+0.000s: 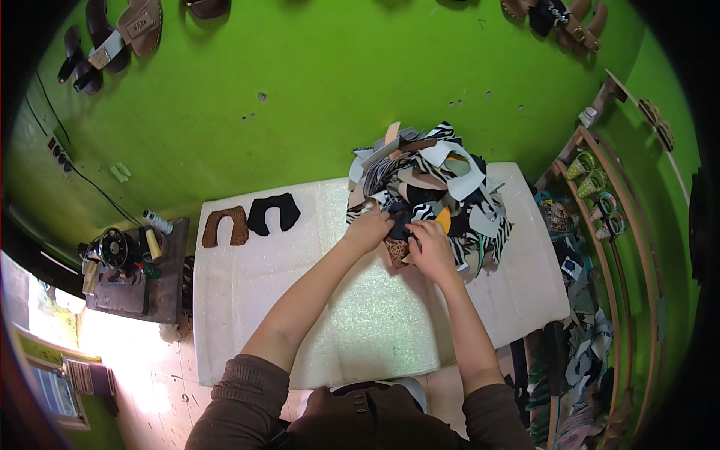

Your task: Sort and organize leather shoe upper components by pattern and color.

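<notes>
A heap of leather and fabric scraps, with zebra-striped, grey, white, tan and black pieces, lies on the right half of a white glittery table. Both hands work at its near edge. My left hand is closed on one side of a black scrap, and my right hand pinches the same scrap from the other side. Just under the fingers shows a leopard-print scrap. Two U-shaped pieces lie apart at the table's far left: a brown textured piece and a black piece.
Left of the table stands a sewing machine on a dark stand, with a thread cone beside it. Along the right run a wooden rack with green sandals and more piled scraps. A green wall rises behind.
</notes>
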A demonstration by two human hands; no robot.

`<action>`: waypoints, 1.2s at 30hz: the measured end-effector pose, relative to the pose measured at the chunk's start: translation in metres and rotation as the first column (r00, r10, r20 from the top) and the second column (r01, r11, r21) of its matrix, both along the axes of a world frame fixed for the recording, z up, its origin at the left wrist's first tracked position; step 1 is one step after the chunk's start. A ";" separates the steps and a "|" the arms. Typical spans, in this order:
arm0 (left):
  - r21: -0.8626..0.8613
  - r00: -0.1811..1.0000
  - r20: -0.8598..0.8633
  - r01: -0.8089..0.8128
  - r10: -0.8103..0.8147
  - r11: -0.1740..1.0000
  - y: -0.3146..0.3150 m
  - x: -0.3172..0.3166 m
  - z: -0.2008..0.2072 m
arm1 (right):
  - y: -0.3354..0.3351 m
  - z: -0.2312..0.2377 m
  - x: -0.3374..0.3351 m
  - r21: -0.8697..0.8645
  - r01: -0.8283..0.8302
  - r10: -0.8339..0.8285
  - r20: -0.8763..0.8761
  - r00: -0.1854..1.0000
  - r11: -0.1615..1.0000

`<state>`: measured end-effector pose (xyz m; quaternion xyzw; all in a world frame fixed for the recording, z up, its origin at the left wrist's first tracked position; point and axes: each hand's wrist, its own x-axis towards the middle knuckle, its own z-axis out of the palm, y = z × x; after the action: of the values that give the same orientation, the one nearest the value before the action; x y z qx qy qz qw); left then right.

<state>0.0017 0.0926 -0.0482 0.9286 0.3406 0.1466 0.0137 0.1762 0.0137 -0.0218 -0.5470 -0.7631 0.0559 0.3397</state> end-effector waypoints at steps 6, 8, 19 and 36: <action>0.032 0.991 0.134 -0.001 -0.003 0.999 -0.013 -0.003 0.028 | 0.002 0.003 0.010 -0.030 0.024 -0.024 -0.007 1.000 0.999; 0.076 0.976 0.218 -0.008 -0.009 0.997 -0.022 -0.007 0.032 | 0.004 0.012 -0.001 0.101 -0.020 0.018 0.019 1.000 0.995; -0.764 0.500 0.604 0.141 0.621 0.629 -0.055 -0.066 0.067 | 0.038 0.041 -0.030 -0.255 -0.394 0.192 -0.569 0.800 0.883; -0.585 0.931 0.210 -0.126 0.300 0.801 -0.088 -0.075 0.063 | -0.011 0.023 -0.053 -0.185 -0.453 0.435 -0.130 0.891 0.872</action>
<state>-0.0738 0.0044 0.0143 0.8062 0.4658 0.1758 0.3198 0.1230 0.0026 0.0011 -0.3869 -0.8429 0.2358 0.2901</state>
